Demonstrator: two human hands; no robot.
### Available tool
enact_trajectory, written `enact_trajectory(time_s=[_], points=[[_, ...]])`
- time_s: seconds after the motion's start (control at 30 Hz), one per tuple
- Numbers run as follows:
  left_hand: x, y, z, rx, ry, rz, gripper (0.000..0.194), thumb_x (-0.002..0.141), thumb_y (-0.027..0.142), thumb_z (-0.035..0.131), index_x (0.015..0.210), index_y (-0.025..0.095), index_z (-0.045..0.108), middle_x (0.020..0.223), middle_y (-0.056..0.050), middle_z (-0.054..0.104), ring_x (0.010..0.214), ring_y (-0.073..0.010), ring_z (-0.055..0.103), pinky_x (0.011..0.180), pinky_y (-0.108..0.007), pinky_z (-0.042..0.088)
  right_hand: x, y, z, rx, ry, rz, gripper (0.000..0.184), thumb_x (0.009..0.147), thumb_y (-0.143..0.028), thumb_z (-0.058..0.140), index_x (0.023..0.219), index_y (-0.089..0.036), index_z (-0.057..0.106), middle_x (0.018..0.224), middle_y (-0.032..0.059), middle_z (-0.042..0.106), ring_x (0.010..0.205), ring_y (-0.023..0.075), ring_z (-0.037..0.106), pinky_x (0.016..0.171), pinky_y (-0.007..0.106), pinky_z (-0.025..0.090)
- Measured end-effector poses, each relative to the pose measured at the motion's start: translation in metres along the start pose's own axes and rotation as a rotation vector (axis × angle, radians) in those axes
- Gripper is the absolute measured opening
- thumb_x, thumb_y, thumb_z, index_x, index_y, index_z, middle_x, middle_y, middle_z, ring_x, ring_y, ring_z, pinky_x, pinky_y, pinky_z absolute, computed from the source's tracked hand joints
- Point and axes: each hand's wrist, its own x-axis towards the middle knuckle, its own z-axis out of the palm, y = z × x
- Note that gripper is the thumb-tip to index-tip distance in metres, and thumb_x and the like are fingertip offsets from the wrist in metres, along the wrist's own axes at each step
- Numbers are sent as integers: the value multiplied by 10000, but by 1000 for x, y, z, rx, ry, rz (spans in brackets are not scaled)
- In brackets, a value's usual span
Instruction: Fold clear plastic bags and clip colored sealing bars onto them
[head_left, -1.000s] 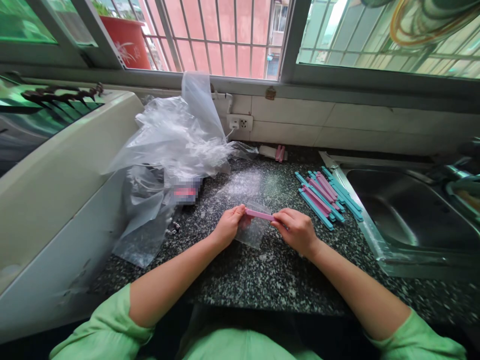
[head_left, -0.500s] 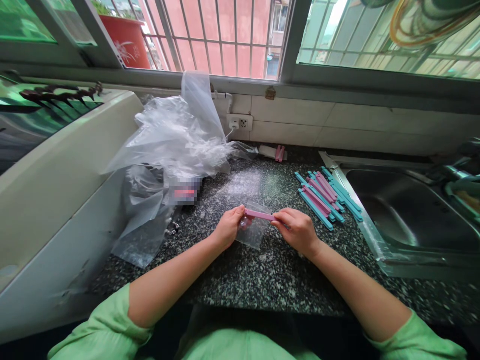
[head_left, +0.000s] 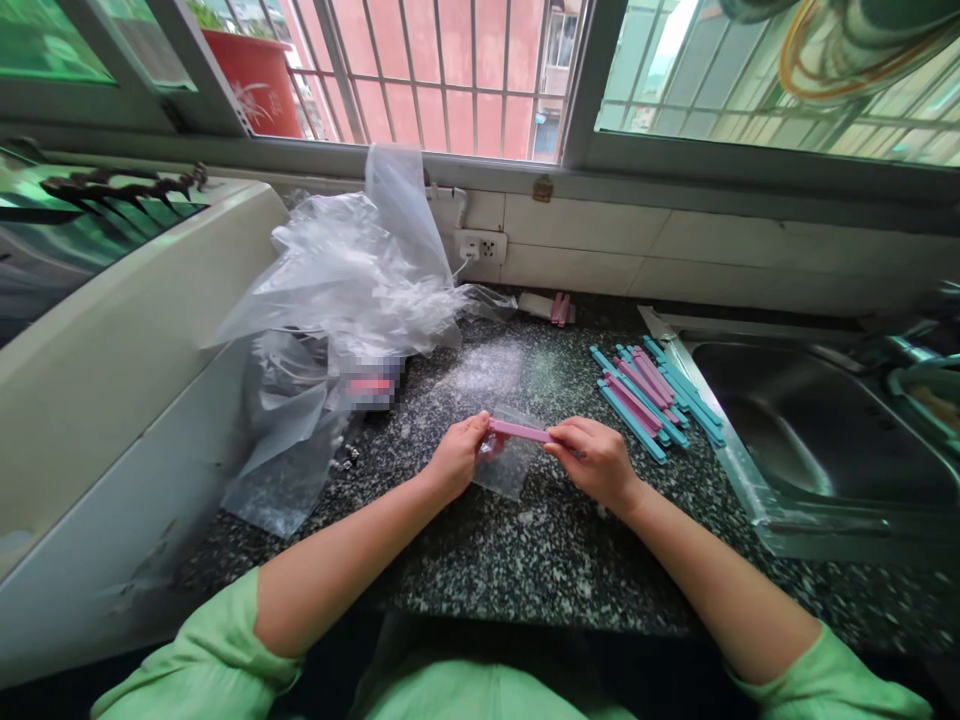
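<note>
Both hands hold one pink sealing clip (head_left: 520, 431) level above the speckled counter (head_left: 525, 560). My left hand (head_left: 457, 455) pinches its left end and my right hand (head_left: 596, 462) pinches its right end. The clip lies across the top of a small clear plastic bag (head_left: 506, 468) that hangs down between my hands. A pile of several pink and blue clips (head_left: 652, 395) lies on the counter just right of my right hand.
A big heap of crumpled clear plastic bags (head_left: 345, 290) sits at the left, against a white appliance (head_left: 112, 380). A steel sink (head_left: 817, 420) is at the right. More flat clear bags (head_left: 491, 365) and two pink clips (head_left: 559, 307) lie near the tiled wall with a socket (head_left: 480, 245).
</note>
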Motion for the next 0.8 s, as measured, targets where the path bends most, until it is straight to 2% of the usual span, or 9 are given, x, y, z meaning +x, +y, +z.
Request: enact_trajectory(time_s=[0.37, 0.8], points=[[2, -3, -2, 107, 4, 31, 463, 620, 600, 588, 577, 141, 544, 501, 14, 502, 470, -83, 402, 469, -226, 308, 0, 1, 1, 10, 9, 29, 106, 819, -263, 555, 808, -192, 634, 729, 43, 662, 674, 144, 609, 640, 251, 484], [-1, 6, 2, 86, 20, -17, 511, 549, 628, 629, 635, 129, 560, 506, 15, 521, 443, -67, 407, 436, -207, 294, 2, -1, -1, 190, 29, 150, 100, 815, -261, 560, 805, -189, 629, 694, 24, 634, 599, 122, 570, 558, 237, 465]])
